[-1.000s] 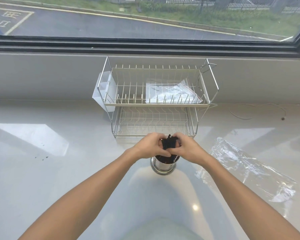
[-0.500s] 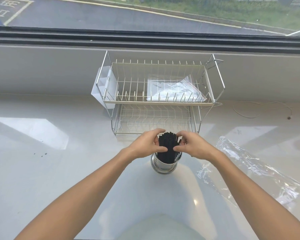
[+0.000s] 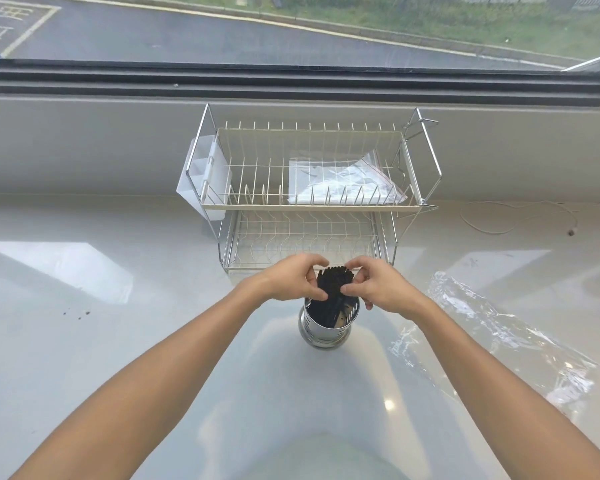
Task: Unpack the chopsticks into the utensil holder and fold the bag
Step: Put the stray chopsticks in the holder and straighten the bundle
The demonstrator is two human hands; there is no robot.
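A bundle of black chopsticks (image 3: pixel 332 289) stands upright in a shiny perforated metal utensil holder (image 3: pixel 324 327) on the white counter. My left hand (image 3: pixel 293 278) cups the bundle from the left, fingers and thumb pressed on it. From the right, my right hand (image 3: pixel 374 284) holds the same bundle the same way. The tops of the chopsticks show between my fingers. The clear plastic bag (image 3: pixel 499 337) lies crumpled and unfolded on the counter to the right of the holder.
A two-tier wire dish rack (image 3: pixel 309 202) stands just behind the holder, with a white side caddy (image 3: pixel 201 178) and a plastic packet (image 3: pixel 343 181) on its top tier. A thin white cable (image 3: pixel 516 220) lies at back right. A window sill runs behind.
The chopsticks have settled into the holder; both hands stay on the bundle, their fingers opening slightly around its top. The camera has shifted a little.
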